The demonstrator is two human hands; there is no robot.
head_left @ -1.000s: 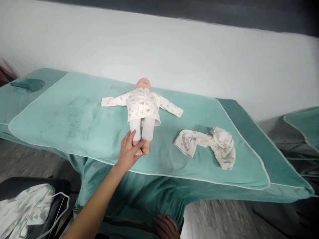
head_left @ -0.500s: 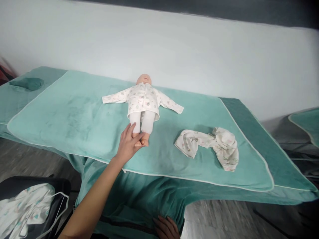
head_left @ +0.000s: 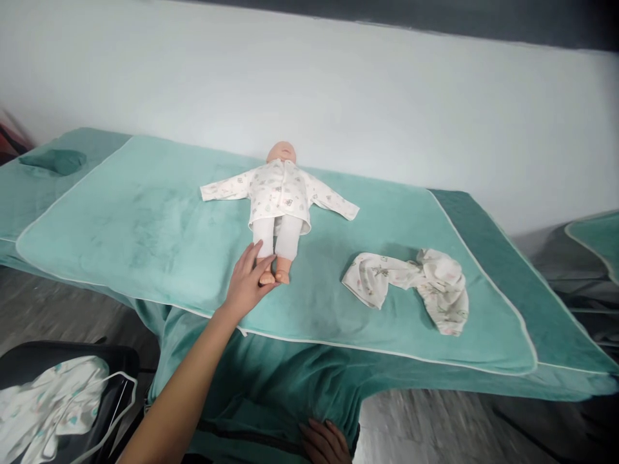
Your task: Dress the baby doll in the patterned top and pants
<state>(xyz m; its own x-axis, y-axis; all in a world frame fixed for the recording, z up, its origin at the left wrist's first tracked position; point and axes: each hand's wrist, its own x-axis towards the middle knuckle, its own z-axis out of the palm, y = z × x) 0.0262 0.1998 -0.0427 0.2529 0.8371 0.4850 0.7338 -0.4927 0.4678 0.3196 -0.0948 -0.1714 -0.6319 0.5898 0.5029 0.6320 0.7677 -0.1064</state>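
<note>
A baby doll (head_left: 280, 200) lies on its back on a light teal towel (head_left: 145, 225), in a white printed top and white leggings, arms spread. My left hand (head_left: 246, 283) reaches out to the doll's bare feet (head_left: 275, 276); thumb and fingers close loosely round the nearer foot. My right hand (head_left: 325, 441) shows only in part at the bottom edge, its fingers lying flat on the dark teal cover (head_left: 271, 386) that hangs off the bed.
A crumpled white printed garment (head_left: 416, 287) lies on the towel right of the doll. A dark teal pillow (head_left: 53, 161) sits far left. A black chair (head_left: 72, 374) with white printed clothes (head_left: 43, 406) stands at lower left. A white wall runs behind the bed.
My left hand has slid the doll by its feet a little farther from me, up the towel. My right hand has stayed on the cover.
</note>
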